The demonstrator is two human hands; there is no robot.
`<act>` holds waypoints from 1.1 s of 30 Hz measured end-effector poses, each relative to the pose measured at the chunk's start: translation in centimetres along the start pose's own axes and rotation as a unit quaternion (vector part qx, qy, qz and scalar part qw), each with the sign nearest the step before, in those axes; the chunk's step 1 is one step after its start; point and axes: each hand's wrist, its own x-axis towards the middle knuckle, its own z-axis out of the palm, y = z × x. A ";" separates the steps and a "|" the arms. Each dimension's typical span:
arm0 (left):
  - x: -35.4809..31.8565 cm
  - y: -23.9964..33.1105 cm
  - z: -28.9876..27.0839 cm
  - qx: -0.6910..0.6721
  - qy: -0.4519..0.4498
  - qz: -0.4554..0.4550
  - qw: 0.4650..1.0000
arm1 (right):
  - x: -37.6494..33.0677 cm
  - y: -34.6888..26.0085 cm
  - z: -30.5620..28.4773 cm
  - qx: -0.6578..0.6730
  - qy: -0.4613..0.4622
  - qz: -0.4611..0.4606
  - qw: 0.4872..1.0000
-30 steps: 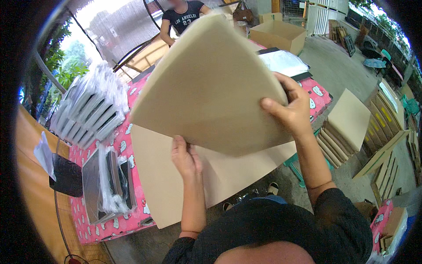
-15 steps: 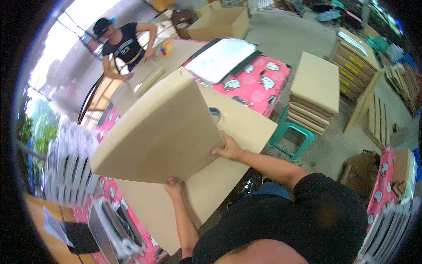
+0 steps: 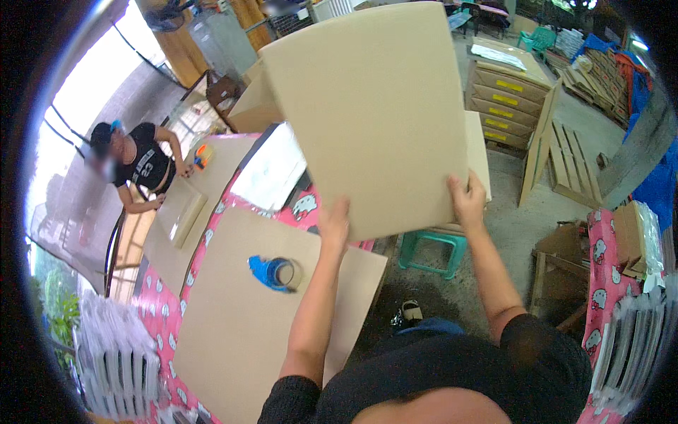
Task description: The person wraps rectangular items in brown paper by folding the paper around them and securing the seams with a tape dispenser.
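Observation:
I hold a large flat sheet of tan cardboard point(image 3: 367, 106) up in front of me. My left hand point(image 3: 335, 225) grips its lower left edge and my right hand point(image 3: 467, 201) grips its lower right corner. Below the raised sheet, another big cardboard sheet point(image 3: 240, 332) lies flat on the pink patterned table point(image 3: 159, 311). A blue tape dispenser point(image 3: 274, 273) rests on that lying sheet, a little left of my left forearm.
Another person point(image 3: 138, 166) in a black shirt works on cardboard at the far left. A green stool point(image 3: 432, 249) stands beside the table. Stacked flat boxes point(image 3: 510, 99) and wooden pallets point(image 3: 572, 162) are on the right. White bundled stacks point(image 3: 116, 353) sit at lower left.
I have turned to the right with the cardboard sheet, lifting it more upright. The tape dispenser on the lying sheet has come into view.

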 end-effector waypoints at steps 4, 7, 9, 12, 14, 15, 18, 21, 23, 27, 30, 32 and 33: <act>8.2 -1.6 9.2 0.036 -0.029 -0.037 0.998 | 7.0 2.6 -2.5 -0.041 0.035 0.096 0.994; 11.0 -4.8 13.0 0.179 -0.113 -0.012 0.977 | 9.4 8.6 -4.2 -0.170 0.026 0.174 0.970; 11.3 -10.0 12.0 0.277 -0.197 0.021 0.940 | 8.4 11.6 -3.3 -0.221 -0.001 0.215 0.951; 8.1 -16.9 9.6 0.326 -0.302 0.037 0.895 | 6.8 13.1 -2.3 -0.254 -0.029 0.227 0.940; 5.3 -16.8 11.5 0.207 -0.235 -0.085 0.946 | 6.7 14.0 -2.7 -0.276 -0.056 0.232 0.931; 4.5 -16.2 12.9 0.143 -0.204 -0.144 0.958 | 6.8 15.0 -3.1 -0.272 -0.036 0.216 0.937; 7.0 -14.3 13.8 -0.100 -0.097 -0.145 0.980 | 6.0 16.6 -3.1 -0.262 -0.018 0.189 0.946; 11.5 -11.3 14.1 -0.047 -0.090 -0.133 0.986 | 6.0 15.3 -2.5 -0.263 -0.045 0.180 0.947; 12.7 -10.7 15.4 0.052 -0.052 -0.087 0.993 | 6.0 15.0 -2.7 -0.258 -0.032 0.165 0.951; 12.3 -13.9 15.7 0.140 -0.074 -0.025 0.987 | 5.8 15.4 -3.5 -0.241 -0.038 0.176 0.954; 7.6 -14.0 16.8 0.185 -0.005 0.040 0.982 | 5.2 16.0 -6.1 -0.190 -0.020 0.187 0.964; 5.2 -13.3 17.1 0.180 0.033 0.066 0.981 | 4.2 16.1 -7.0 -0.176 -0.017 0.193 0.965; 4.6 -13.3 17.1 0.145 0.036 0.061 0.987 | 4.0 16.2 -7.1 -0.175 0.000 0.193 0.966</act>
